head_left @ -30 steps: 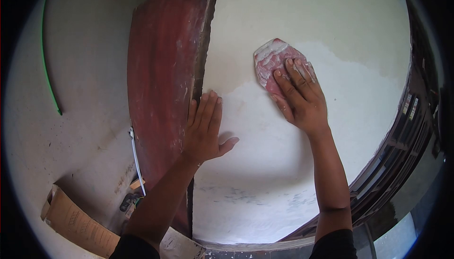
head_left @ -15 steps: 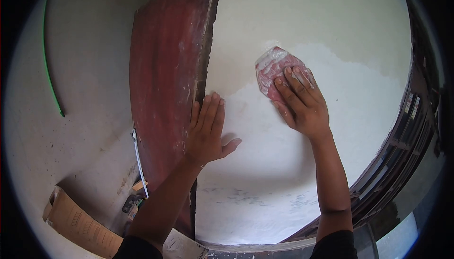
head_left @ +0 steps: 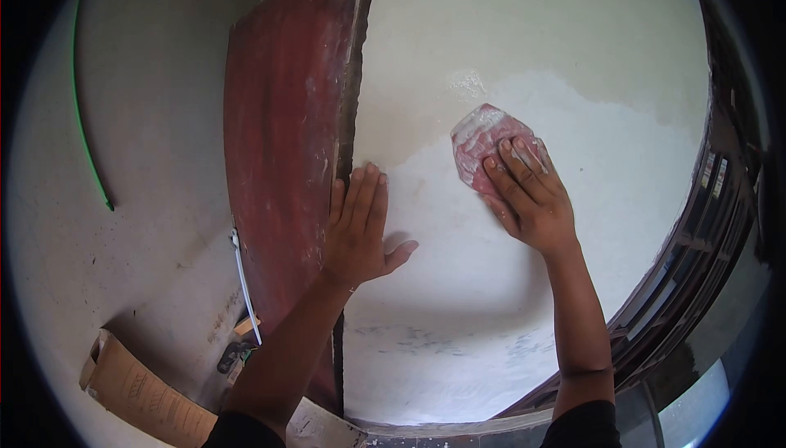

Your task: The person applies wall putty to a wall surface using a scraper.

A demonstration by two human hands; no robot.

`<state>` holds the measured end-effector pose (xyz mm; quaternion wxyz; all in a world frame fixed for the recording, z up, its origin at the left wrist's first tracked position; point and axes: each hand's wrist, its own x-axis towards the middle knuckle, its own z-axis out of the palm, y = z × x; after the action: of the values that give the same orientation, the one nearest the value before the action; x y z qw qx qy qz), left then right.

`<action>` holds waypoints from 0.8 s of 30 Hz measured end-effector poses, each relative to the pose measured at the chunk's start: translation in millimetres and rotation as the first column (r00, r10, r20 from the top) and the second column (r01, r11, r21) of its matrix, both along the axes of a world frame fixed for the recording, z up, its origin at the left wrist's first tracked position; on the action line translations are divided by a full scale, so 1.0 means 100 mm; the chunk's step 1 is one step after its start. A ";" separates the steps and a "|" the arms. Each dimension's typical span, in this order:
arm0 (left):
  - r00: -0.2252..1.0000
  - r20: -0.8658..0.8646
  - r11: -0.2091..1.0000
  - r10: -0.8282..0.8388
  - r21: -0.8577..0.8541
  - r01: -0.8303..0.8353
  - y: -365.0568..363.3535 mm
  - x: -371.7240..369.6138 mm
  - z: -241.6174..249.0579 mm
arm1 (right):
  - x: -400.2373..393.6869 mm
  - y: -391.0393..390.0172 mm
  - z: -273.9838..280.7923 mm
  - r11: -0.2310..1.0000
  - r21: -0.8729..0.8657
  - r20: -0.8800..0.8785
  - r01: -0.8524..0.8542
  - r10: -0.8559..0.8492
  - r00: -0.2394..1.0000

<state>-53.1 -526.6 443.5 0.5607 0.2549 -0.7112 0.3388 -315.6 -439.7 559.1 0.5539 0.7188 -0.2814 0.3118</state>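
A crumpled pink cloth [head_left: 476, 141] with white smears lies flat against the pale wall [head_left: 442, 260]. My right hand [head_left: 532, 198] presses on its lower right part, fingers over the cloth and thumb at its lower edge. To the left, my left hand [head_left: 358, 223] rests with its fingers stretched up and its thumb out to the side, at the edge of the dark red board [head_left: 278, 121], holding nothing. Above the cloth a wet, whitish patch [head_left: 468, 82] shows on the wall.
Along the right side runs a dark slatted frame [head_left: 671, 276]. A green cable [head_left: 80, 112] hangs on the far-left wall. A cardboard box [head_left: 147, 391] lies at the lower left, near a white strip [head_left: 246, 288] beside the red board.
My right hand and the pink cloth have moved down and slightly right, uncovering the whitish patch. My left hand has stayed in nearly the same place.
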 end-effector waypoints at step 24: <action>1.000 0.023 1.000 0.007 0.001 -0.007 -0.02 0.01 -0.01 | -0.09 0.02 0.00 0.999 -0.033 0.026 0.027 -0.026 0.999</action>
<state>-52.3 -528.7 442.1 0.5511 0.2540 -0.7169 0.3431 -324.5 -437.6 558.7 0.5663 0.7018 -0.2928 0.3180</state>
